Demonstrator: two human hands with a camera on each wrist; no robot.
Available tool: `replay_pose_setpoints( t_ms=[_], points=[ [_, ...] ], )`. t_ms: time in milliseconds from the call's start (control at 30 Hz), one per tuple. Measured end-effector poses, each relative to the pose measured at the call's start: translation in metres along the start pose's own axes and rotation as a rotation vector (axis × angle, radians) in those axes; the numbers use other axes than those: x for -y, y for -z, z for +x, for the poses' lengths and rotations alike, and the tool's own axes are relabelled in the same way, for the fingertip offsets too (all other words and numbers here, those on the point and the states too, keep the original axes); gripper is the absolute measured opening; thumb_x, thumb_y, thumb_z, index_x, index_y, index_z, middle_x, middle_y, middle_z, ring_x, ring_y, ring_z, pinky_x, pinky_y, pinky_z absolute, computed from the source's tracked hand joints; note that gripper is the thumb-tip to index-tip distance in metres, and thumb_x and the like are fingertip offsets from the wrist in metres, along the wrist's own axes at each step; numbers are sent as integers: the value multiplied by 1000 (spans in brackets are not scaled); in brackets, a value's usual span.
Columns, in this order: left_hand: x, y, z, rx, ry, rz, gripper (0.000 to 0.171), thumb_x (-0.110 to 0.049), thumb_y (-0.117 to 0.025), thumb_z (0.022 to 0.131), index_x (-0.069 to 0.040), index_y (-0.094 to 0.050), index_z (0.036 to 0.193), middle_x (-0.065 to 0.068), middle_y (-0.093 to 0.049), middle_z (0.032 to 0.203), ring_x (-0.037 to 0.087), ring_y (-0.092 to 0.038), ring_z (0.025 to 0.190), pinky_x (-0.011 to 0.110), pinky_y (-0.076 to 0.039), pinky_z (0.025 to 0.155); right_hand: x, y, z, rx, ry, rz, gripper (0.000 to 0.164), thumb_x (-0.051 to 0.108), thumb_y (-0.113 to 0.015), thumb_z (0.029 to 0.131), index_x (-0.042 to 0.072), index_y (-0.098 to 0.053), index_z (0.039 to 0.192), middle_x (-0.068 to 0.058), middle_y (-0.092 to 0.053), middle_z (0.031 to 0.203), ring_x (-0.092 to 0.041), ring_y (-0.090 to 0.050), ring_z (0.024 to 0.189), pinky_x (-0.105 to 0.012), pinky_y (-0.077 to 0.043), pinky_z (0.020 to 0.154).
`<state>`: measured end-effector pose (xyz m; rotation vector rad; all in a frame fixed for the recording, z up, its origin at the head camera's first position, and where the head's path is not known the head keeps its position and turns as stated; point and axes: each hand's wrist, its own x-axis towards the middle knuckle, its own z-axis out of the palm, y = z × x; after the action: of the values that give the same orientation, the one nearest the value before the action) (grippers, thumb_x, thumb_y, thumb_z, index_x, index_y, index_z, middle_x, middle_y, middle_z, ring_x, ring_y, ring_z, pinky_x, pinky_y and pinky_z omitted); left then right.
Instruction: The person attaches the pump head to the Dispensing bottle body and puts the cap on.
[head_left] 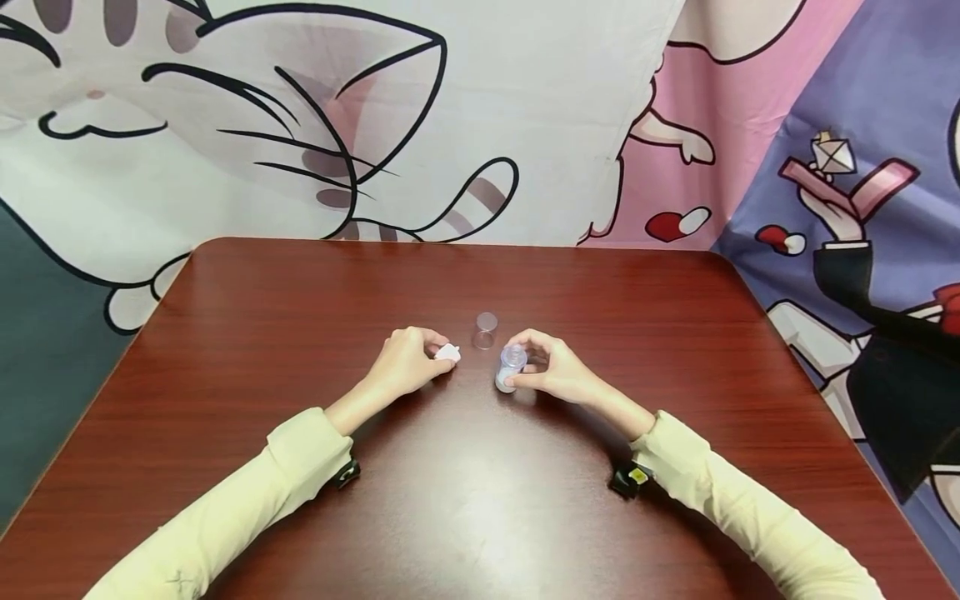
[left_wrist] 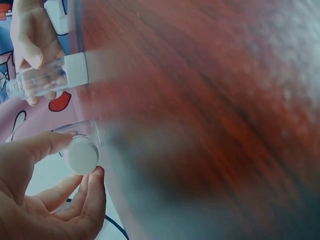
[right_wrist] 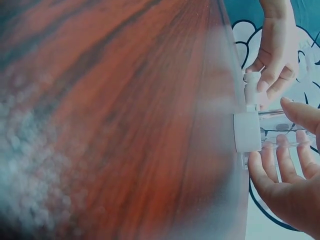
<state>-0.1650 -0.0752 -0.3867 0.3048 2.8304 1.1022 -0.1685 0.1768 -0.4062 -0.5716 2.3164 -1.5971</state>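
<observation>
On the near side, your right hand (head_left: 553, 367) curls thumb and fingers round the clear bottle (head_left: 513, 358), neck up; I cannot tell whether its base touches the table (head_left: 270, 333). At the bottle's nine o'clock, your left hand (head_left: 405, 360) pinches the white cap (head_left: 447, 353) by its edges, so a slipping fingertip could drop it. Farther off, at the bottle's eleven o'clock, stands the clear cup (head_left: 484, 332); a stray knuckle could topple it. Beyond, at twelve, hangs a patterned cloth (head_left: 555, 108).
</observation>
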Motion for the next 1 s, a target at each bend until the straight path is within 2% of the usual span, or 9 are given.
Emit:
replay_pose_setpoints(
  t_ms=[233, 700, 1000],
  points=[
    [-6, 1, -1, -11, 2, -22, 34, -22, -75, 80, -4, -72, 108, 7, -75, 93, 17, -68, 81, 30, -53, 70, -1, 2, 0, 7, -3, 14, 44, 0, -80, 73, 0, -58, 111, -7, -63, 99, -9, -63, 92, -31, -56, 88],
    [-13, 5, -7, -27, -23, -33, 32, -19, -73, 80, -5, -71, 109, 8, -74, 95, 14, -65, 75, 24, -51, 62, 0, 0, 0, 9, 11, 27, 44, -1, -79, 73, -1, -58, 111, -7, -63, 100, -7, -62, 93, -32, -56, 89],
    [-14, 7, -9, -32, -28, -40, 34, -19, -71, 81, -6, -70, 112, 7, -73, 97, 16, -64, 79, 25, -50, 65, 0, 1, 0, 10, 19, 29, 43, -3, -79, 73, -2, -58, 111, -6, -62, 100, -7, -62, 93, -33, -56, 90]
  ],
)
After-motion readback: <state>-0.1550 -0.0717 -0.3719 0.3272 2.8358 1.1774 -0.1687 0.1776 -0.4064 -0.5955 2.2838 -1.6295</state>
